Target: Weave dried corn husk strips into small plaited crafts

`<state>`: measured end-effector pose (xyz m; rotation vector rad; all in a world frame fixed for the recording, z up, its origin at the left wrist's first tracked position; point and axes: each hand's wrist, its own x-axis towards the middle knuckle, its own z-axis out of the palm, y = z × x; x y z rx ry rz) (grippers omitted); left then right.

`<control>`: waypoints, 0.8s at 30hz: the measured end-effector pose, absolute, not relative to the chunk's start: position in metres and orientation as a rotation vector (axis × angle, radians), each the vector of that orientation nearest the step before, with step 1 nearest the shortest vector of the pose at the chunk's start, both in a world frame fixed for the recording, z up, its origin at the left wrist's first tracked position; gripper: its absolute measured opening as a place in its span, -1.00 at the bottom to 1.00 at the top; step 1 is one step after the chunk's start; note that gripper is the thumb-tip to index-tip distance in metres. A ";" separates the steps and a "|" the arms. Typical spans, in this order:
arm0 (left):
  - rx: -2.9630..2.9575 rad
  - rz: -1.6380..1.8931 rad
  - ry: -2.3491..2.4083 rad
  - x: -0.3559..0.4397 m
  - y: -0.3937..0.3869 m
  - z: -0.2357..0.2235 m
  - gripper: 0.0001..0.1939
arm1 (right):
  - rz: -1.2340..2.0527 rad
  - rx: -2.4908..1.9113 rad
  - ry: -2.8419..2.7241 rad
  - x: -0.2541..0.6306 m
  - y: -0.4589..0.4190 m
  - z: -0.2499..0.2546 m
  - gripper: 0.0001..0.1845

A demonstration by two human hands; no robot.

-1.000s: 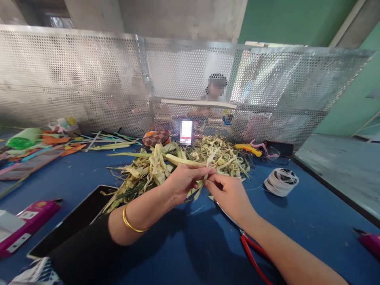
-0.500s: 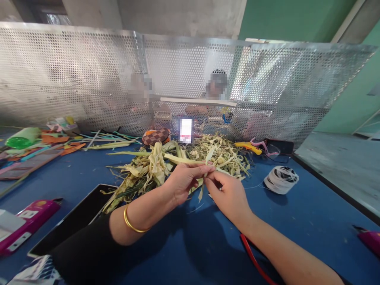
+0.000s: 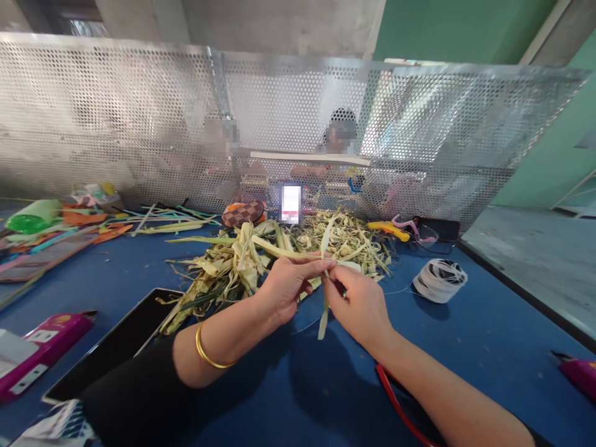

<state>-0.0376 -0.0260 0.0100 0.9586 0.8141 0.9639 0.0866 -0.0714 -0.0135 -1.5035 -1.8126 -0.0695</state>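
My left hand (image 3: 289,282) pinches pale corn husk strips (image 3: 327,239) between thumb and fingers. Close against it, my right hand (image 3: 358,304) is closed on the same strips, its fingertips meeting the left ones. One strip sticks up above the fingers, another hangs below them, and a long one reaches left. Just how the strips cross is hidden by the fingers. Behind the hands lies a heap of dry husks (image 3: 239,261) beside a pile of shredded husk (image 3: 344,233). White thread runs from a spool (image 3: 440,281) on the right towards my hands.
A dark tablet (image 3: 116,347) and a magenta power strip (image 3: 44,354) lie at left. Yellow-handled scissors (image 3: 388,231), safety glasses (image 3: 426,234) and a checkered pouch (image 3: 244,214) are at the back. A perforated metal screen (image 3: 288,99) closes the far side, with people behind it. A red cable (image 3: 395,400) lies in front.
The strip above my fingers now stands more upright, and the lower end hangs further down and straighter. Both hands have stayed nearly in place.
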 end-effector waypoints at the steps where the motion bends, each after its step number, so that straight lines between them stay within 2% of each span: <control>1: 0.953 0.974 0.817 -0.037 -0.026 0.010 -0.78 | -0.044 -1.496 -1.828 0.087 -0.071 -0.012 -0.75; 11: 0.861 1.003 0.757 -0.034 -0.026 0.005 -0.78 | -0.020 -1.357 -2.009 0.094 -0.070 0.000 -0.74; 20: 0.803 0.952 0.742 -0.037 -0.024 0.008 -0.95 | -0.140 -1.413 -2.005 0.092 -0.071 -0.001 -0.74; 24: 0.793 0.948 0.752 -0.039 -0.024 0.014 -0.91 | -0.140 -1.372 -1.972 0.094 -0.073 -0.001 -0.69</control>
